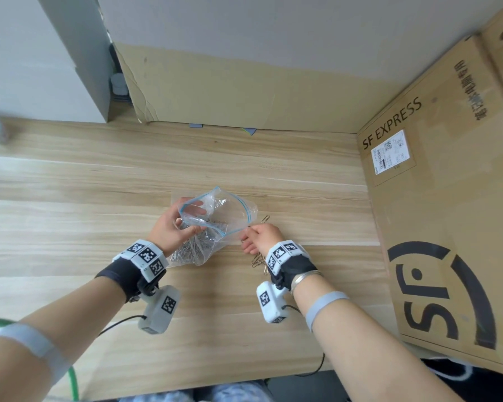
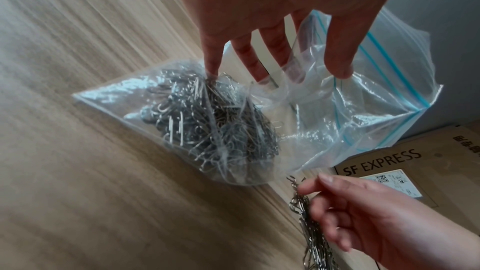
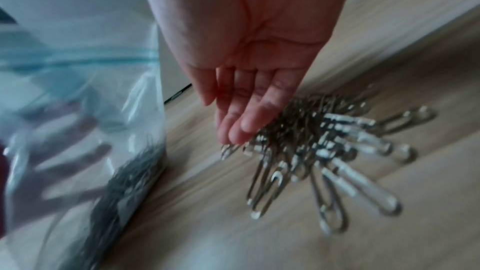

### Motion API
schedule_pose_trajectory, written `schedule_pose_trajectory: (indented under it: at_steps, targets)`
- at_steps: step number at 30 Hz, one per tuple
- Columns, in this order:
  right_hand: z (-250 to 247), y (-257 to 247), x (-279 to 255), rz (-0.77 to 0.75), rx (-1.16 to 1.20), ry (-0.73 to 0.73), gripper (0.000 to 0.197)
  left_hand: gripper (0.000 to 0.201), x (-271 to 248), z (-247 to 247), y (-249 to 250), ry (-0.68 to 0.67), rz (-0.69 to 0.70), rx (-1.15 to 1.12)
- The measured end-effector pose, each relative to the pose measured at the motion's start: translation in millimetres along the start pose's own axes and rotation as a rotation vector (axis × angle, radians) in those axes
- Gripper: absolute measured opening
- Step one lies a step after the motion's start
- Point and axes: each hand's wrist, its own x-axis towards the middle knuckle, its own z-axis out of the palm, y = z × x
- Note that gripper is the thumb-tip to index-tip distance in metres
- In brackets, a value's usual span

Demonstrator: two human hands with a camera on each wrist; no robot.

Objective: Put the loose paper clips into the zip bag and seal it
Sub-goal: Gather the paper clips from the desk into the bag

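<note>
Right, we start with the wooden table (image 1: 70, 198), with a big SF EXPRESS cardboard box (image 1: 447, 198) standing along its right edge. Near the middle we see the clear zip bag (image 1: 215, 224), its blue-lined mouth gaping wide, its bottom resting on the wood and heavy with a mass of clips. Our left hand (image 1: 172, 227) has it: the thumb and fingers are curled over the near lip, pinching the plastic and propping the mouth up. Just right of the bag, our right hand (image 1: 262, 237) hangs palm down, fingers fairly straight and close together, the tips touching the loose paper clips (image 3: 324, 147) heaped on the table beneath it. Whether any clip is actually pinched, we cannot tell.
</note>
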Motion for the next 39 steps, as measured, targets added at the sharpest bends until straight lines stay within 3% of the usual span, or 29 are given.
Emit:
schedule_pose_trajectory:
  at_steps: [4,7,8,10,12,17,23,30,39]
  targets:
    - [-34.8,9.6,-2.4,-0.126,-0.358,0.061,0.031,0.04,0.4,0.0,-1.5,0.002,0.012,0.0]
    - [-45.5,23.3,-0.5,-0.17,-0.775,0.009,0.094,0.041,1.0,-0.5,-2.1,0.0,0.019,-0.002]
    - [-45.2,28.2,-1.0,-0.192,-0.903,-0.018,0.108,0.041,1.2,-0.5,-2.2,-0.002,0.021,-0.001]
    - [-40.5,38.4,-0.2,-0.236,-1.036,-0.056,0.117,0.041,1.1,-0.9,-2.3,-0.003,0.022,0.0]
    - [-37.3,42.4,1.8,-0.277,-1.024,-0.061,0.11,0.041,0.8,-1.3,-2.4,-0.003,0.016,-0.009]
    - [-40.5,41.3,9.0,-0.366,-0.755,-0.048,0.064,0.04,0.9,0.2,0.6,-0.018,0.02,-0.008]
    - [-41.0,46.3,8.4,-0.383,-0.659,-0.037,0.027,0.042,0.9,-1.0,-2.0,-0.017,0.009,0.018]
    - [-39.7,42.9,11.4,-0.388,-0.633,0.039,0.011,0.041,0.4,-1.7,-1.6,-0.022,0.008,0.031]
    - [-60.6,22.1,-9.8,-0.358,-0.508,0.1,0.007,0.041,2.1,-1.3,-3.1,-0.027,0.012,0.034]
